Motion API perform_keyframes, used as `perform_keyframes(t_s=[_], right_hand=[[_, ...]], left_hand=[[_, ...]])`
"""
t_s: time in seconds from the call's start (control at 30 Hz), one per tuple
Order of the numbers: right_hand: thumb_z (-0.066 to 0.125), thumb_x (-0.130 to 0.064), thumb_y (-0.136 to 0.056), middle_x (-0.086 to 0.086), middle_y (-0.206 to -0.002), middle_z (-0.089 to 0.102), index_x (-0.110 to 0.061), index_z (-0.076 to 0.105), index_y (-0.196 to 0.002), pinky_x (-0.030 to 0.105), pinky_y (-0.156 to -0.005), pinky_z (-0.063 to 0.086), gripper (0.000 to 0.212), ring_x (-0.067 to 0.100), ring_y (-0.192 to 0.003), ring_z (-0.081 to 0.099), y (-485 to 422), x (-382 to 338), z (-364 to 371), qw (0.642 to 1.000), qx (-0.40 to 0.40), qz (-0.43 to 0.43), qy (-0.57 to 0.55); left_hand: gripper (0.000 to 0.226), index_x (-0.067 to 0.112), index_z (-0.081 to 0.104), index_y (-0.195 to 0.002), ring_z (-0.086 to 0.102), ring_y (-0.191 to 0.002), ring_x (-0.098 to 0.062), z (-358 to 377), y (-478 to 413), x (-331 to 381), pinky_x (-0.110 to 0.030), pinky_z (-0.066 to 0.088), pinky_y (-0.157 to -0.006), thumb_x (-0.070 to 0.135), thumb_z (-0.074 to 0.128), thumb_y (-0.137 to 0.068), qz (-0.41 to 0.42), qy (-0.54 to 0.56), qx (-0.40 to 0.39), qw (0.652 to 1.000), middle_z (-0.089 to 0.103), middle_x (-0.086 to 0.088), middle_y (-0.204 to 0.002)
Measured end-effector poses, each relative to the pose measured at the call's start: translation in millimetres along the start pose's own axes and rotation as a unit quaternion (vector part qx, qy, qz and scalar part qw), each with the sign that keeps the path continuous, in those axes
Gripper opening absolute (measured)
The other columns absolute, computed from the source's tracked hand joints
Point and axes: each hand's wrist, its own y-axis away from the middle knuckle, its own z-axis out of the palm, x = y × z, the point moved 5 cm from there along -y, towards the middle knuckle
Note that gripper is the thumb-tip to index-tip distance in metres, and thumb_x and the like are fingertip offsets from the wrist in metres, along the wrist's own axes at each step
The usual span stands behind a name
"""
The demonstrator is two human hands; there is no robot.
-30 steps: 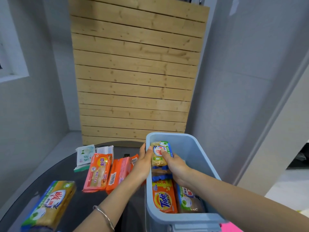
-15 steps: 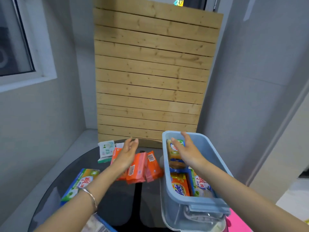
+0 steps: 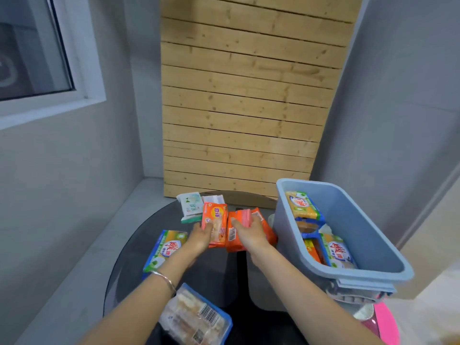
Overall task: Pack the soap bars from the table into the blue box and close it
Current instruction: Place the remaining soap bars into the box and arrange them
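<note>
The blue box (image 3: 358, 220) stands open at the right of the dark round table (image 3: 219, 275), with several wrapped soap bars (image 3: 302, 207) inside. Left of it lie orange soap packs. My left hand (image 3: 200, 236) grips the left orange soap pack (image 3: 216, 224). My right hand (image 3: 249, 232) closes on the right orange soap pack (image 3: 234, 239), fingers over its top. A green-and-yellow soap pack (image 3: 165, 247) lies left of my left arm. Two white packs (image 3: 190, 205) sit at the table's far edge.
A blue-edged clear pack (image 3: 196, 317) lies near the front under my left forearm. A wooden slat panel (image 3: 244, 95) leans against the wall behind the table. A pink object (image 3: 385, 322) sits below the box at the lower right.
My right hand left the blue box and moved left onto the orange packs. My left hand came down onto the left orange pack. The camera view shifted left.
</note>
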Motion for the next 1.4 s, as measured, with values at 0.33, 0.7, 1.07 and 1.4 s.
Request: perform_keyframes(t_s=[0.33, 0.7, 1.07, 1.4], right_hand=[[0.057, -0.036, -0.09, 0.008, -0.151, 0.037, -0.016, 0.038, -0.144, 0.048, -0.116, 0.026, 0.061, 0.028, -0.143, 0.027, -27, 33, 8, 0.985, 0.041, -0.028, 0.165], [0.058, -0.002, -0.09, 0.012, -0.142, 0.048, -0.005, 0.038, -0.142, 0.018, -0.091, 0.05, 0.057, 0.016, -0.12, 0.054, -22, 28, 4, 0.989, 0.011, -0.126, -0.081], [0.027, -0.039, -0.102, -0.003, -0.116, 0.066, -0.021, 0.024, -0.148, 0.009, -0.08, 0.046, 0.05, 0.005, -0.109, 0.06, -20, 28, 16, 0.974, -0.083, -0.08, -0.194], [0.05, -0.021, -0.096, -0.009, -0.131, 0.053, -0.019, 0.038, -0.142, 0.001, -0.072, 0.046, 0.047, -0.002, -0.105, 0.056, 21, -12, 17, 0.964, -0.11, -0.152, -0.187]], left_hand=[[0.041, 0.003, 0.05, -0.127, 0.061, -0.111, -0.029, 8, -23, -14, -0.037, 0.049, -0.093, 0.031, 0.039, -0.099, -0.018, 0.013, -0.013, 1.0, 0.062, -0.017, -0.125], [0.042, 0.007, 0.034, -0.116, 0.064, -0.089, -0.02, 14, -26, -26, -0.03, 0.052, -0.073, 0.029, 0.059, -0.089, -0.031, 0.121, 0.015, 0.992, 0.061, -0.013, -0.12], [0.069, 0.009, 0.042, -0.131, 0.065, -0.104, -0.026, 18, -18, -16, -0.038, 0.054, -0.087, 0.051, 0.062, -0.08, -0.027, 0.217, 0.007, 0.976, 0.063, -0.014, -0.121], [0.055, 0.015, 0.044, -0.127, 0.072, -0.091, -0.026, 6, 32, 5, -0.036, 0.06, -0.071, 0.029, 0.069, -0.081, 0.032, 0.344, 0.0, 0.938, 0.068, -0.015, -0.113]])
